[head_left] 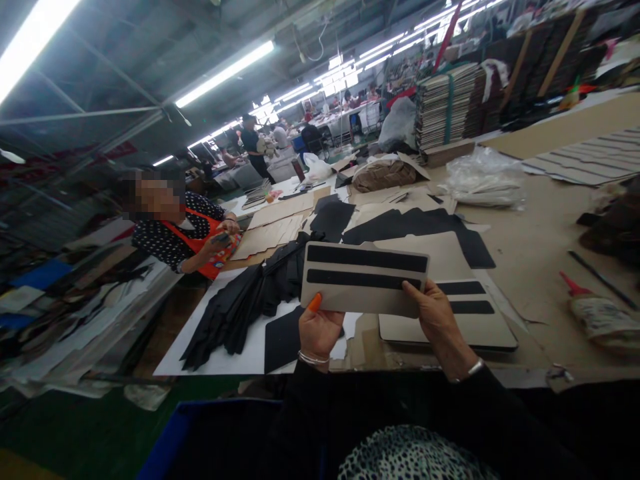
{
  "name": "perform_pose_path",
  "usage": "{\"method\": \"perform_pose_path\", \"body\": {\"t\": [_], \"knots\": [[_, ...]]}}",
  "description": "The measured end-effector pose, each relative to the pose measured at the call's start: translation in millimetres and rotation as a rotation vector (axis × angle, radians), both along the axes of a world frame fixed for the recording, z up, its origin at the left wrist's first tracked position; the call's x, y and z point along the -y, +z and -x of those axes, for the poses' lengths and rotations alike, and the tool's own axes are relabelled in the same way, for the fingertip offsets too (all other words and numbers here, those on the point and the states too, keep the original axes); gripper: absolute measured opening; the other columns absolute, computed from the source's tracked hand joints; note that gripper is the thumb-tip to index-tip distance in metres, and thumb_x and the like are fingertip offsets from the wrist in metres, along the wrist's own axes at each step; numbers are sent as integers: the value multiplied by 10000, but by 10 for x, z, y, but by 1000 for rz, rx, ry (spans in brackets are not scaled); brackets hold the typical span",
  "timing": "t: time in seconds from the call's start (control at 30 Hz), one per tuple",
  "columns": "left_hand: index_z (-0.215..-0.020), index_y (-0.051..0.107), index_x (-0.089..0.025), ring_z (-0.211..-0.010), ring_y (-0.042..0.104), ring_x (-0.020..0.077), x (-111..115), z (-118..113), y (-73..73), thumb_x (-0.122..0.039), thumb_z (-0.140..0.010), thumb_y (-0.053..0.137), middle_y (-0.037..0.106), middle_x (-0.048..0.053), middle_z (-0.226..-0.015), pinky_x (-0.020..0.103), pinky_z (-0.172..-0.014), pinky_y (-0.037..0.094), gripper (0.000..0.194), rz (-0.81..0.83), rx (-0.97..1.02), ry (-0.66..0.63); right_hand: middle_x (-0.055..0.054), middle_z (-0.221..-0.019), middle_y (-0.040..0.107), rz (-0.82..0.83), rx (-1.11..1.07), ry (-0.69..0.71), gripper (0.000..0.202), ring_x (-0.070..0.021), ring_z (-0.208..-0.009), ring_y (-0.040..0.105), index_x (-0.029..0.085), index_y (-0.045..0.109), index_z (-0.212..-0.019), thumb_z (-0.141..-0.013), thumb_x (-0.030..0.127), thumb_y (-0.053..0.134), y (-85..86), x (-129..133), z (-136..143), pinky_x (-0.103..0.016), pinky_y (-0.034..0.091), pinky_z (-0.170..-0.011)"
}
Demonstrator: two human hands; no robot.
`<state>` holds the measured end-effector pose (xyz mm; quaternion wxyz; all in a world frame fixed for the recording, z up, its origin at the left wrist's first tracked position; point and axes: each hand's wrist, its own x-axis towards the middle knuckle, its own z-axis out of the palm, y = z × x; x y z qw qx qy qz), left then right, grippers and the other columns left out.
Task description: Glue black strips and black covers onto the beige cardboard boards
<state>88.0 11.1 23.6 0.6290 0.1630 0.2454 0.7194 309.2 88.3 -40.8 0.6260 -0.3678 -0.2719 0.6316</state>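
Observation:
A flat beige panel with two black strips (363,303) is held up over the table's front edge. My left hand (320,330) grips its lower left corner, an orange cover on the thumb. At the lower right, my right hand (440,320) pinches the same panel, thumb on the end of the lower strip. Behind my right hand lies a stack of similar beige panels (480,327), also with black strips. To the left, a fanned row of black pieces (225,313) spreads over a white sheet, and a black sheet (280,340) lies near my left hand.
Black cut sheets (415,227) and brown board pieces (280,233) lie farther back. On the right are a plastic bag (485,177), a wrapped brush-like tool with a red end (600,317) and a thin dark rod (603,280). A co-worker in an orange apron (203,233) stands at the left.

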Motion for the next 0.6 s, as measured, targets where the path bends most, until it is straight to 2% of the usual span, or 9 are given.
{"method": "perform_pose_path", "body": {"t": [0.13, 0.23, 0.33, 0.43, 0.53, 0.6], "knots": [[-1476, 507, -275, -1289, 621, 235, -24, 23, -38, -288, -1041, 389, 709, 69, -1323, 484, -1203, 364, 451, 18, 17, 3, -9, -922, 798, 15, -5, -15, 449, -218, -833, 720, 241, 760, -955, -591, 437, 933, 35, 26, 53, -372, 564, -831], [-1482, 498, -306, -1278, 628, 205, 8, 122, -120, -312, -1048, 388, 717, 44, -1310, 439, -1209, 360, 448, -2, 65, -22, -11, -976, 797, -11, -41, 32, 465, -231, -907, 718, 255, 747, -1012, -627, 459, 909, 98, 168, 161, -390, 550, -898], [-1511, 458, -331, -1323, 592, 213, 80, 296, -290, -335, -1048, 387, 667, 33, -1384, 443, -1215, 351, 469, -35, 131, -100, -22, -994, 787, -45, -28, 126, 428, -247, -945, 708, 242, 730, -1031, -704, 492, 849, 98, 345, 279, -408, 538, -928], [-1555, 372, -350, -1372, 543, 217, 189, 395, -505, -340, -1053, 344, 590, 25, -1469, 449, -1224, 338, 503, -72, 207, -187, -18, -983, 775, -24, -21, 199, 419, -257, -943, 705, 245, 705, -1062, -755, 514, 797, 26, 498, 349, -417, 541, -918], [-1558, 360, -362, -1380, 533, 218, 324, 259, -651, -298, -1049, 328, 573, 21, -1486, 447, -1223, 343, 514, -48, 226, -198, -7, -975, 767, 5, -28, 222, 434, -262, -969, 699, 249, 687, -1083, -759, 520, 785, -52, 598, 393, -416, 536, -932], [-1543, 401, -345, -1374, 541, 230, 381, 67, -668, -263, -1041, 342, 594, 30, -1469, 464, -1227, 340, 512, 25, 188, -151, -4, -969, 762, 17, -26, 240, 439, -266, -977, 697, 244, 678, -1088, -765, 526, 769, -90, 618, 424, -423, 537, -933]]}}
